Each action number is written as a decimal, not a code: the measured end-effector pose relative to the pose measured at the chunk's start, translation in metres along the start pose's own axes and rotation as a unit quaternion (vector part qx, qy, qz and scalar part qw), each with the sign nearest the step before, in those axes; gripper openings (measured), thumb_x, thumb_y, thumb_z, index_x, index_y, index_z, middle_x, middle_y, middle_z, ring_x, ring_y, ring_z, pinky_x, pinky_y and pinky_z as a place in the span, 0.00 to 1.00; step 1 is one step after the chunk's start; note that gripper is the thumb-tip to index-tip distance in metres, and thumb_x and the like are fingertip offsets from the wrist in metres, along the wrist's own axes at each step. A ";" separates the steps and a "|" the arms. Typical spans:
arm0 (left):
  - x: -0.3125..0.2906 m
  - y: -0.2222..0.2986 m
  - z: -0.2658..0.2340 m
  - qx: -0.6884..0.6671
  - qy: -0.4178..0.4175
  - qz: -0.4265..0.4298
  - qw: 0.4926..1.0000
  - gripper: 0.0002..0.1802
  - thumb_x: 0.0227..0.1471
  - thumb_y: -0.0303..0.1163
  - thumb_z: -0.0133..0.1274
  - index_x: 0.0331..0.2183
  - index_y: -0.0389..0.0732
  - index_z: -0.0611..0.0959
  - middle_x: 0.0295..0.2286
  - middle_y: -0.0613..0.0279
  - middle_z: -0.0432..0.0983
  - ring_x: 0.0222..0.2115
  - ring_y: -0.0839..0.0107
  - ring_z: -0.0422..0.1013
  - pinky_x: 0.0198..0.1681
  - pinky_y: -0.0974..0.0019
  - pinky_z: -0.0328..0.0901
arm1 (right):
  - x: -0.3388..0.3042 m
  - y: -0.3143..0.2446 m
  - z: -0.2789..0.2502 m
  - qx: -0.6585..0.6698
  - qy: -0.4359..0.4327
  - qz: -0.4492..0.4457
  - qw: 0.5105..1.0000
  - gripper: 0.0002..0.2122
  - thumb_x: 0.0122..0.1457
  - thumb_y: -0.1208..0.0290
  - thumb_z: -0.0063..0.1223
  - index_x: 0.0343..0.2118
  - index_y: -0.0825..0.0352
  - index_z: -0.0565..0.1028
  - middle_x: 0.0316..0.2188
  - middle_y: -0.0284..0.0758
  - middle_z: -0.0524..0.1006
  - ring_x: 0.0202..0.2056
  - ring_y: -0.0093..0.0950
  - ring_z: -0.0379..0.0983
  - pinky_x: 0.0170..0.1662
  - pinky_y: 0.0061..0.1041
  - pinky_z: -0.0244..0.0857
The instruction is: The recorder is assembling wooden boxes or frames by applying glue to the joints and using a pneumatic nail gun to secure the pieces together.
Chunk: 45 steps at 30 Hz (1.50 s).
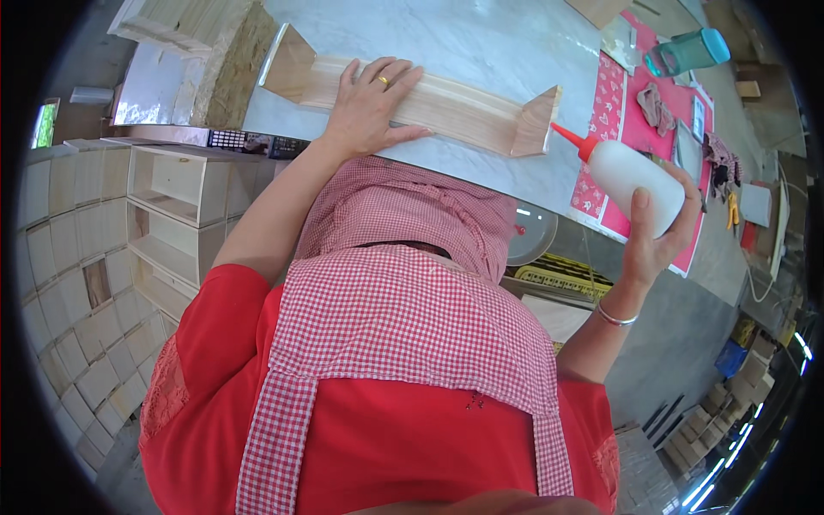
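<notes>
A three-sided wooden box frame [468, 113] lies on the pale marbled tabletop [481, 39], a long board with a short end piece standing up at either end. My left hand [374, 105] spans the long board near its left half, fingers at the far edge and thumb along the near one. A white squeeze glue bottle [631, 182] with a red nozzle is gripped in my right hand [665, 227]. The bottle is tilted, and its nozzle tip points at the outer edge of the right end piece [537, 123], very close to it; I cannot tell whether they touch.
A pink patterned mat [614, 129] covers the table's right side, with a teal bottle [691, 51] and a crumpled cloth [654, 109] on it. Boards are stacked at the far left [184, 21]. Open wooden boxes [167, 202] rise in piles left of the table.
</notes>
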State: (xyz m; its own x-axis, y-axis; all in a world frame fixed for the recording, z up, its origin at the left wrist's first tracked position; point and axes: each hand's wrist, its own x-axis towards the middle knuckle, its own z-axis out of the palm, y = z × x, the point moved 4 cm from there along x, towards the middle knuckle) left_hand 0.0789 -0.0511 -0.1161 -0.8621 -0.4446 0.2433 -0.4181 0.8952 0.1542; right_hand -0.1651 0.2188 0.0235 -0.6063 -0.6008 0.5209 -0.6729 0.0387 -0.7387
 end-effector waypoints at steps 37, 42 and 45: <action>0.004 0.028 0.007 -0.118 0.037 -0.047 0.991 0.50 0.45 0.67 0.54 0.61 0.45 0.66 0.59 0.54 0.62 0.63 0.55 0.51 0.64 0.35 0.38 | 0.013 -0.088 0.236 0.245 -0.123 0.118 0.955 0.21 0.57 0.67 0.64 0.48 0.69 0.68 0.42 0.35 0.70 0.40 0.22 0.68 0.41 0.21 0.65; 0.003 0.026 0.012 -0.140 0.041 -0.055 0.988 0.49 0.44 0.66 0.56 0.60 0.47 0.67 0.59 0.54 0.62 0.63 0.54 0.50 0.64 0.36 0.39 | 0.016 -0.091 0.240 0.205 -0.135 0.076 0.967 0.20 0.57 0.67 0.64 0.48 0.69 0.68 0.41 0.35 0.70 0.40 0.21 0.68 0.41 0.21 0.65; 0.001 0.025 0.019 -0.179 0.053 -0.064 0.980 0.48 0.44 0.65 0.56 0.59 0.47 0.68 0.58 0.55 0.63 0.63 0.54 0.51 0.64 0.36 0.40 | 0.015 -0.093 0.236 0.217 -0.177 0.092 0.956 0.20 0.57 0.67 0.63 0.47 0.69 0.68 0.40 0.35 0.70 0.40 0.21 0.68 0.42 0.21 0.65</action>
State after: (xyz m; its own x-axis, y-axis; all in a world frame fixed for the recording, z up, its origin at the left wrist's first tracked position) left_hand 0.0619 -0.0282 -0.1300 -0.7660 -0.5708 0.2958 -0.3774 0.7718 0.5118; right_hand -0.0119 0.0173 -0.0010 -0.4652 -0.8508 0.2444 -0.2832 -0.1185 -0.9517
